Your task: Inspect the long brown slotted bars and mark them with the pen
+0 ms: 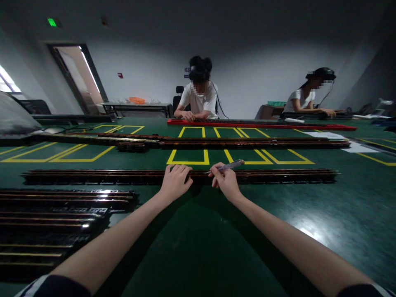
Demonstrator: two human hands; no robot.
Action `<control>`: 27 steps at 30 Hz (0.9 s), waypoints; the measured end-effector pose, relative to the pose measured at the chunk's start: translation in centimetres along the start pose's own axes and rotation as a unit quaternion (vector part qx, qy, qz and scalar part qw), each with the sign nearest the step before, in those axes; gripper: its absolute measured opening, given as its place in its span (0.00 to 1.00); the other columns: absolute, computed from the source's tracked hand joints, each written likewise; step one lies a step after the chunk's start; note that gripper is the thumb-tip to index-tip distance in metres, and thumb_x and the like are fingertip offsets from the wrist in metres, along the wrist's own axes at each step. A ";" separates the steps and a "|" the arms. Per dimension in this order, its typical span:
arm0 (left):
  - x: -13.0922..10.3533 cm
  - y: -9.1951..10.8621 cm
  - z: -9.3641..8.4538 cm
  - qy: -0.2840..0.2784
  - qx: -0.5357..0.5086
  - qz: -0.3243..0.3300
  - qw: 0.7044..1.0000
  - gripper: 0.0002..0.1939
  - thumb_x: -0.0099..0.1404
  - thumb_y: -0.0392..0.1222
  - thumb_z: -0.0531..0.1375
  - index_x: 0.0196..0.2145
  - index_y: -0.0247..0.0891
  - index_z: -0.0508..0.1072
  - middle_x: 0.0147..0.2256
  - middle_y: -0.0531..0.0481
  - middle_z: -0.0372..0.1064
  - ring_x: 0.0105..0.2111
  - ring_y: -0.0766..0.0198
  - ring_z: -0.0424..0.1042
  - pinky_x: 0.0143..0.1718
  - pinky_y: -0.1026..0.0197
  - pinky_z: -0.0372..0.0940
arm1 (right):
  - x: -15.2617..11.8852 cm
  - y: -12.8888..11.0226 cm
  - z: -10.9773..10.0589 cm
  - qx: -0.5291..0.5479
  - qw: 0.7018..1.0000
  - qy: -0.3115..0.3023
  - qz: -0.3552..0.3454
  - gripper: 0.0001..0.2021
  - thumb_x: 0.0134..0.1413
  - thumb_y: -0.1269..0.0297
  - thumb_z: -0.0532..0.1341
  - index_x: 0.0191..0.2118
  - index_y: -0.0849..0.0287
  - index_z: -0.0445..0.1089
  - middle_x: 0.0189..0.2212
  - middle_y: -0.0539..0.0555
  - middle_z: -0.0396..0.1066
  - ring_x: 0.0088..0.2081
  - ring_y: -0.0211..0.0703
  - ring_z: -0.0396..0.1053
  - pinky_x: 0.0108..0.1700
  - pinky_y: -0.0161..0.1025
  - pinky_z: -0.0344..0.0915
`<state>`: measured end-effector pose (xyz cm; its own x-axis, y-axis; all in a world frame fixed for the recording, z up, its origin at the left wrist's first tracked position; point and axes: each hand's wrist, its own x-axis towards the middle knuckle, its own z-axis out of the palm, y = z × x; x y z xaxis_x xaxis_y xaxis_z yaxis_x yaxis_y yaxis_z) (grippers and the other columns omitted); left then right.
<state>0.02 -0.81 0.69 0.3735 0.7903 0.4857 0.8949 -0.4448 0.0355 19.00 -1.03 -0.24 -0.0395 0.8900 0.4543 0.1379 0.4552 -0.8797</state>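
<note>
A long dark bundle of strips [93, 176] lies crosswise on the green table [198, 247] in front of me. My left hand [176, 180] rests on the middle of this bundle, its fingers wrapped over the strips. Just to the right, my right hand [225, 180] grips a pen [230, 165], whose tip points left towards the bundle near my left hand. Whether the tip touches a strip is too small to tell.
More dark strips [46, 225] are stacked at the left. Another long bundle [247, 142] lies farther back, with white papers [359, 147] at its right end. Beyond it are a red tray [324, 126] and two people [199, 99] seated across the table.
</note>
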 end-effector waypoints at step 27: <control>0.0 -0.6 0.4 -0.001 -0.004 0.013 1.000 0.23 0.60 0.28 0.47 0.49 0.38 0.71 0.49 0.44 0.73 0.51 0.55 0.69 0.54 0.47 0.56 | 0.0 -0.4 -0.1 -0.001 1.000 0.018 0.009 0.19 0.54 0.45 0.57 0.29 0.58 0.63 0.23 0.50 0.69 0.15 0.33 0.65 0.14 0.30 0.58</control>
<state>-0.46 -0.38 0.28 0.3967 0.7793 0.4851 0.8832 -0.4681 0.0298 19.00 -1.17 0.10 -0.0012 0.8966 0.4428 0.1412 0.4385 -0.8876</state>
